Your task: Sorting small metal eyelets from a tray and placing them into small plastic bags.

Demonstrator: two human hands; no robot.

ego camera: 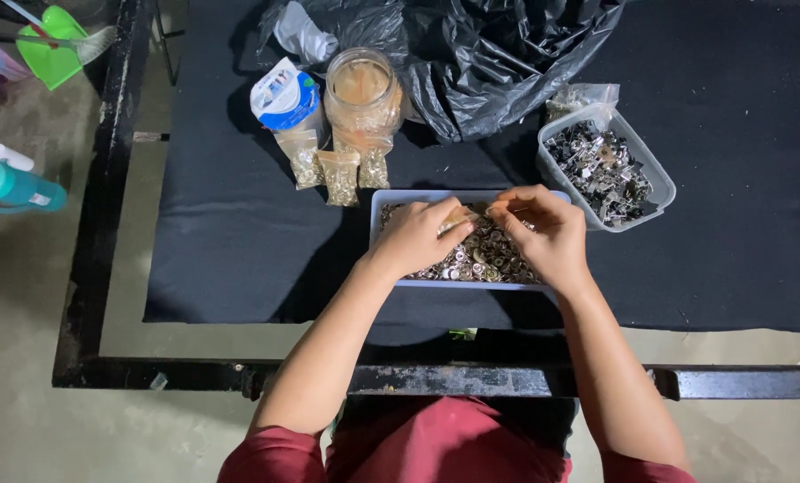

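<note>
Both of my hands are over a pale rectangular tray (379, 207) filled with several small round metal pieces (480, 259). My left hand (413, 237) pinches a small piece between thumb and fingers above the tray's middle. Just to its right, my right hand (547, 233) has its fingertips curled around another small piece. The fingertips of the two hands almost meet. Exactly what each hand holds is too small to tell.
A clear tub (655, 179) of dark metal parts stands to the right. Behind the tray are small bags of brass bits (339, 177), a glass jar (362, 94), a white-and-blue pouch (283, 97) and a black plastic bag (498, 54). Black cloth (239, 241) covers the table.
</note>
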